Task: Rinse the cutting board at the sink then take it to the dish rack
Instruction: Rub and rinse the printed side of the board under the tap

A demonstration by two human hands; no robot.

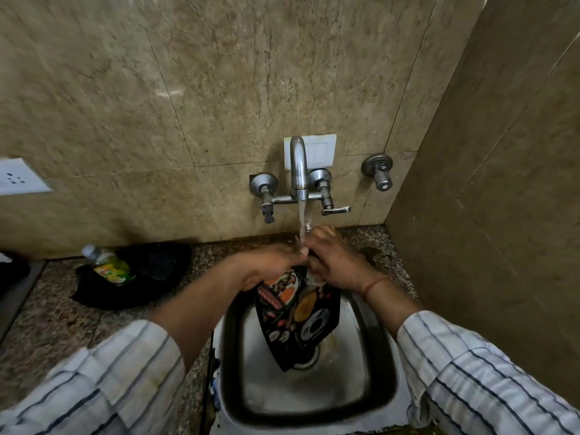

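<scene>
Here you have one cutting board (298, 321) — thin, flat, black, printed with food pictures — hanging upright over the steel sink (381, 346), its long axis running from your hands down toward the drain. Your left hand (270, 265) and right hand (332, 262) both have fingers closed on its top edge, under the single tap (298, 164) and its stream. One green bottle (108, 265) lies on the speckled stone desk (53, 321).

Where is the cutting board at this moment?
In the head view, the cutting board hangs upright over the steel sink, right of centre, its top edge gripped by the left hand and right hand under the running tap.
</scene>
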